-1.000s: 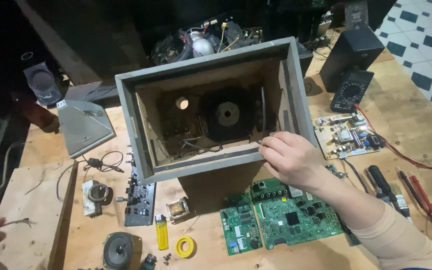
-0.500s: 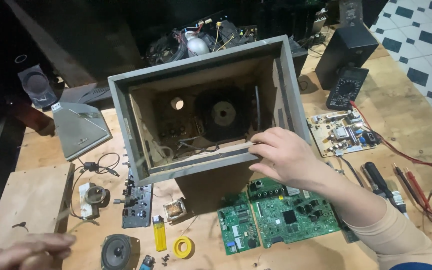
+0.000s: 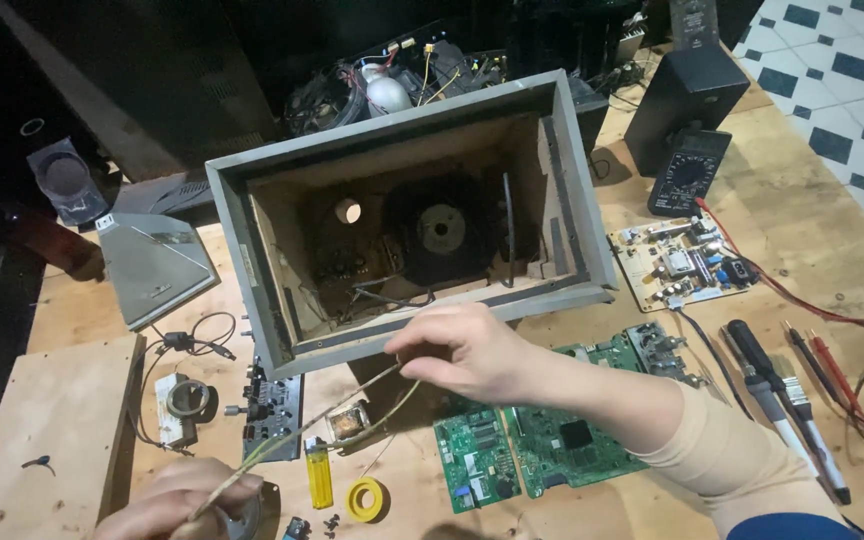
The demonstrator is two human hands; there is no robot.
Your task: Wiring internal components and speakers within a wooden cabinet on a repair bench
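Note:
An open grey speaker cabinet (image 3: 252, 250) lies on the wooden bench, its round speaker magnet (image 3: 442, 228) showing inside. My right hand (image 3: 462, 350) hovers at the cabinet's near rim, pinching one end of a thin pale wire (image 3: 352, 400). The wire runs down to the left into my left hand (image 3: 177, 500), which grips its other end at the bottom edge of the view, just above a small loose speaker (image 3: 252, 515).
Green circuit boards (image 3: 542, 440) lie under my right forearm. A yellow lighter (image 3: 319, 476), yellow tape roll (image 3: 364, 498), small control board (image 3: 272, 410), multimeter (image 3: 687, 172), power board (image 3: 687, 262), screwdrivers (image 3: 782, 400) and red probes (image 3: 832, 360) surround them. A grey triangular panel (image 3: 152, 265) lies left.
My right hand has left the cabinet rim and moved left and toward me, now pinching the wire. My left hand has come in from the far left and taken the wire's other end.

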